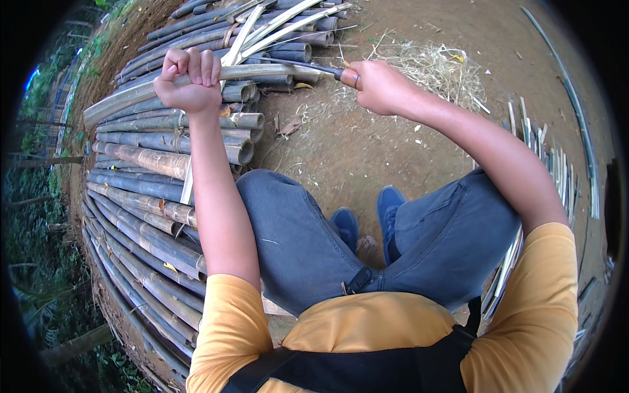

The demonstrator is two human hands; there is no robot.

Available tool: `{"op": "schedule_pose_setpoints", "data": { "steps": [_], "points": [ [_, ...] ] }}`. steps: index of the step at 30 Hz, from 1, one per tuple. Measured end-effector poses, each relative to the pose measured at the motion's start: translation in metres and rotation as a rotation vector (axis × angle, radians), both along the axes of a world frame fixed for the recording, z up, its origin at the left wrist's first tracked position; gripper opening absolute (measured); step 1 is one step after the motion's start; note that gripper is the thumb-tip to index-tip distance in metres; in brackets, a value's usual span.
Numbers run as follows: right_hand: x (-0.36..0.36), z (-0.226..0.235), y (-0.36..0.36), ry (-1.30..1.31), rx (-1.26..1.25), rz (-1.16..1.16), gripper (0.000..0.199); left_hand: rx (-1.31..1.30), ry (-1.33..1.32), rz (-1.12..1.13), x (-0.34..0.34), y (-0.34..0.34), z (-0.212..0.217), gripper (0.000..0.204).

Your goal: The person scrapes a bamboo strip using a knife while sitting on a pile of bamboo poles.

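Observation:
My left hand (190,80) is closed around a long pale bamboo strip (124,101), which runs roughly level across the far part of the view. The strip's left end sticks out past the hand, over the bamboo pile. My right hand (380,86) grips the dark handle of a knife (348,77). Its thin dark blade points left and lies along the strip's right end, so I cannot tell exactly where it touches. Both forearms reach forward, and I am seated with my knees apart.
Cut bamboo poles (147,157) are stacked on the left, with several split strips (272,29) lying across them. Pale shavings (439,72) lie heaped on the dirt ground (327,154). More strips (560,164) lie at the right, near a long thin pole (576,105).

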State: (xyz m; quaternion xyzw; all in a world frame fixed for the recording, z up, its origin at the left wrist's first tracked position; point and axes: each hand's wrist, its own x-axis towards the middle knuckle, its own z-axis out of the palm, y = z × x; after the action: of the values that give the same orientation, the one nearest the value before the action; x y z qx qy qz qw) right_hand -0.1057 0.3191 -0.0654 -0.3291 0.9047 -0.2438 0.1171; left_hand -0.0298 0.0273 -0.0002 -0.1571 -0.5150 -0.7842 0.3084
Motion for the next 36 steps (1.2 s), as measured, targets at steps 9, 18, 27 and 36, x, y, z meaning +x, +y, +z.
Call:
{"op": "schedule_pose_setpoints", "data": {
  "steps": [9,18,27,36],
  "points": [
    [-0.02,-0.009,0.009,-0.151,0.127,-0.076,0.029,-0.033,0.027,-0.073,-0.001,0.01,0.002,0.024],
    [-0.054,-0.006,0.017,-0.071,0.158,-0.017,0.022,-0.149,0.052,-0.188,0.003,0.031,0.007,0.026],
    [-0.045,0.0,0.012,-0.066,0.102,-0.023,0.02,-0.121,0.008,-0.16,-0.002,0.023,0.006,0.028],
    [-0.04,0.022,0.03,-0.049,0.103,-0.054,0.029,-0.242,0.066,0.447,-0.013,0.033,0.006,0.086]
  ]
}}
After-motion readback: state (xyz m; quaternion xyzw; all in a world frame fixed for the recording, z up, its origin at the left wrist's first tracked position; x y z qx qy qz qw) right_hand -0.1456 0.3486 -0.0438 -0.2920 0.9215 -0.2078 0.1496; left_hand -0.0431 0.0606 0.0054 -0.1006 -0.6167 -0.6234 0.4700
